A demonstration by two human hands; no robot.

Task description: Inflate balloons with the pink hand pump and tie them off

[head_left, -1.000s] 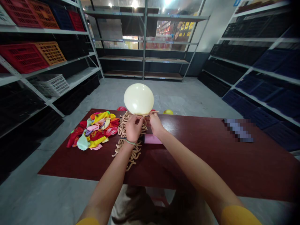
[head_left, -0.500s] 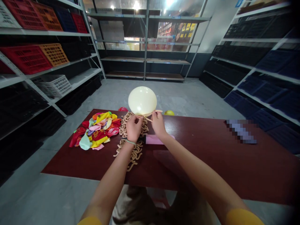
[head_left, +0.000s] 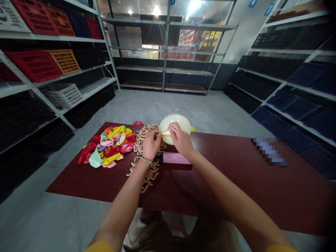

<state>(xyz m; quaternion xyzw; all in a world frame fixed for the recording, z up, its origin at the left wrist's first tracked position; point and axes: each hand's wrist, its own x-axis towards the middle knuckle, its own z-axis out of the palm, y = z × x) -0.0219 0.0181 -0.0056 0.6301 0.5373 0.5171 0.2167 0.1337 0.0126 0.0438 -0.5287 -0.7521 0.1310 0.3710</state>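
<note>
An inflated pale yellow balloon (head_left: 168, 139) lies on its side just beyond my hands, partly behind the right one. My left hand (head_left: 151, 142) is closed in a pinch at the balloon's neck end; the fingertips hide the neck itself. Pinched in my right hand (head_left: 180, 137) is a thin beige strand (head_left: 166, 132), which runs across to the left fingertips. Under and around my left wrist spreads a pile of curly beige strands (head_left: 151, 175). A pink cylinder with a black end (head_left: 177, 158), like a balloon pump, lies below my right hand.
Uninflated coloured balloons (head_left: 111, 143) are heaped left on the dark red table (head_left: 236, 182). A blurred purple item (head_left: 270, 150) lies at right. Beyond the far edge show a red balloon (head_left: 138, 123) and a yellow one (head_left: 193, 129). Shelves with crates (head_left: 34, 64) line the sides.
The balloon has tipped from upright to the right and down, beside my right hand. My right hand has shifted slightly right, and its fingers now overlap the balloon. My left hand stays nearly in place.
</note>
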